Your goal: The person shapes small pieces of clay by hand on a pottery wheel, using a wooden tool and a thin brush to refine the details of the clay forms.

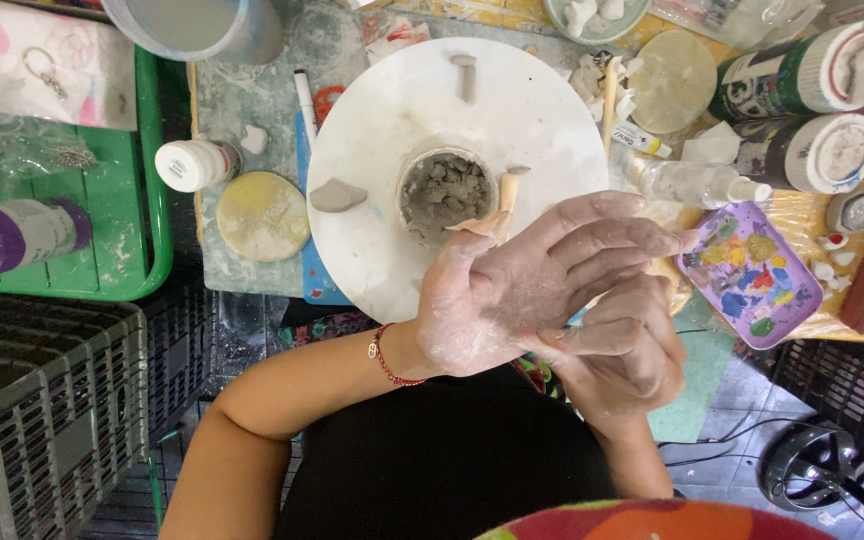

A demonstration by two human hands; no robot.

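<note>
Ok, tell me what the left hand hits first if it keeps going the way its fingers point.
Probably the purple paint palette: the left hand points its fingers right, tips almost at the palette's edge. Height above the table is unclear.

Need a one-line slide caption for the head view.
Clay-coated left hand and right hand pressed together above a white round board bearing a small clay cup.

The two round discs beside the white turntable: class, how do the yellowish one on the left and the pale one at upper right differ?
The yellowish disc is darker and stained yellow-grey; the pale disc is cream and cleaner. The yellowish disc lies in full view beside a white jar; the pale disc is crowded by clay scraps and tubes. Both are flat, round and similar in size.
</note>
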